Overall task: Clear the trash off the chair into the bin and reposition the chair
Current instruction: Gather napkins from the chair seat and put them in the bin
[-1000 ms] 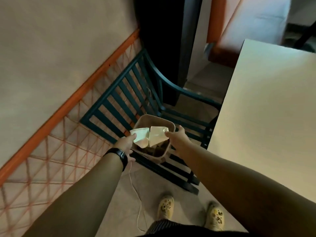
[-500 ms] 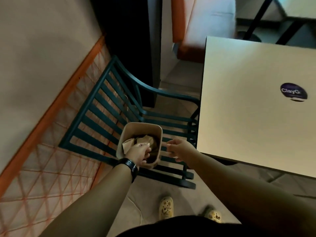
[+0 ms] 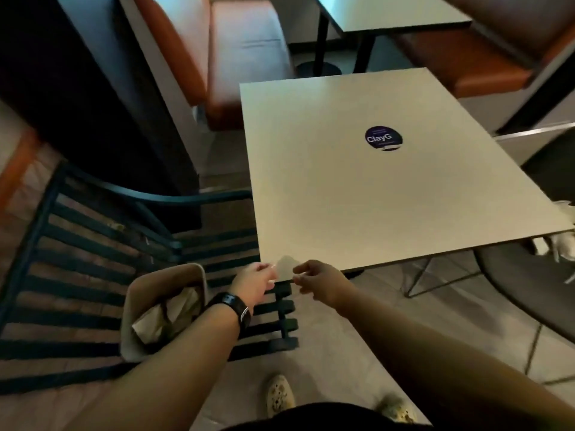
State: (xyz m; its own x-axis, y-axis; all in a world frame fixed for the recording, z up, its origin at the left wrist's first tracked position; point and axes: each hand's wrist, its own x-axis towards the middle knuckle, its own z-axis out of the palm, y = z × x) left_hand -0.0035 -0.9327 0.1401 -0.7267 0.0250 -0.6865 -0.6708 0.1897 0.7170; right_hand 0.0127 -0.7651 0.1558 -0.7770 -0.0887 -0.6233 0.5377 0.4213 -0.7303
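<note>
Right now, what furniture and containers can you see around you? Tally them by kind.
Tables: 2, near table and far table
Slatted chairs: 1, chair
Padded benches: 2, left bench, right bench
Bins: 1, bin on the chair, paper inside
Total: 6

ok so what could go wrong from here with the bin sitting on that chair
1. The bin stands on the slatted chair seat, unheld; moving the chair now could tip it and spill the paper trash.
2. Both hands, left hand and right hand, are by the table corner, which overhangs the seat's front edge, so the chair may catch on it.
</note>
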